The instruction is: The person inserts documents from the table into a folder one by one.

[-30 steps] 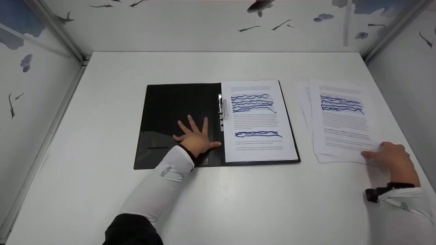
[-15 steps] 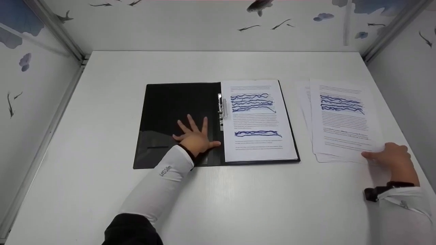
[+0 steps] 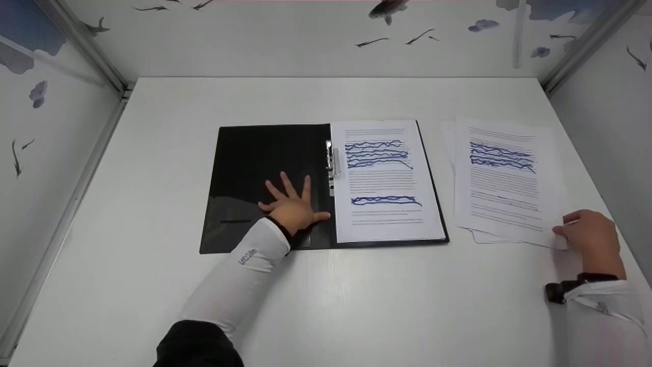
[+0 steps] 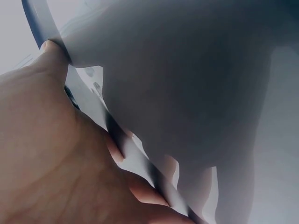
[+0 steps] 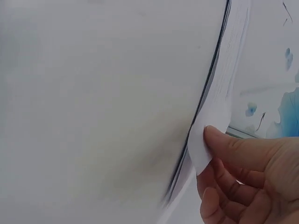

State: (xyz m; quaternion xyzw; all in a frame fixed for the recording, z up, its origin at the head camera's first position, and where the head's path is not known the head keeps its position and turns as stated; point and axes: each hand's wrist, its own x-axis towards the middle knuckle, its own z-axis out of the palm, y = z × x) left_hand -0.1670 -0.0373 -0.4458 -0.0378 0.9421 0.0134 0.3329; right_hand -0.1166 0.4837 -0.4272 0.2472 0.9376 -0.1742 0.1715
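An opened black clip folder (image 3: 270,153) lies on the table, with a printed page (image 3: 382,178) marked in blue scribbles on its right side. My left hand (image 3: 295,208) rests spread on the folder's left cover, thumb pointing to the spine. A metal clip (image 3: 330,168) runs along that spine. To the right lie loose printed sheets, the top sheet (image 3: 504,188) also scribbled in blue. My right hand (image 3: 593,237) pinches the lower right corner of this sheet between thumb and fingers; in the right wrist view the paper corner (image 5: 201,144) bends up under the thumb.
White panels with fish and ink drawings enclose the white table (image 3: 356,306) at the back (image 3: 285,41) and both sides. Another sheet's edge (image 3: 489,237) shows beneath the top sheet. A clear pocket (image 3: 229,224) covers the folder's lower left.
The top loose sheet has shifted left and turned slightly over the sheets below, its corner now between my right thumb and fingers. My left hand and the folder have stayed put.
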